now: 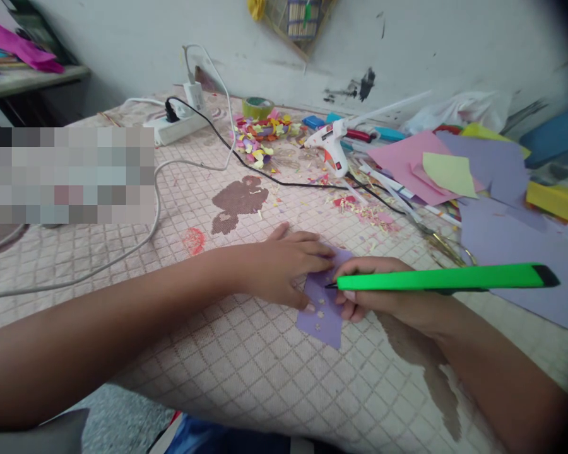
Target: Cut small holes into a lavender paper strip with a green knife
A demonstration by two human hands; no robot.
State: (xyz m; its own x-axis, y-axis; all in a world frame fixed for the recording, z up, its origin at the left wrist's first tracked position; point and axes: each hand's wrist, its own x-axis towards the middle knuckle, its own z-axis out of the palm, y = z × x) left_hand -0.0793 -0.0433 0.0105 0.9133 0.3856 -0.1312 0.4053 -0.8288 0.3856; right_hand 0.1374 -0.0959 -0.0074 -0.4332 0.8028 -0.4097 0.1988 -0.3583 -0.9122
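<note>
My right hand [369,290] is closed around a bright green pen [435,279] with a black end. The pen's dark tip points left and down at a strip of purple paper [329,331] on the table. Small pale flower-like marks run along the strip. My left hand [284,268] lies flat with fingers apart, its fingertips and thumb resting on the strip's left side. Part of the strip is hidden under both hands.
A white glue gun [331,148] stands beyond my hands, its black cord crossing the table. Scissors [442,243] and purple paper sheets [511,252] lie to the right. Paper flowers [265,129], green tape [257,108] and a power strip [180,126] sit farther back.
</note>
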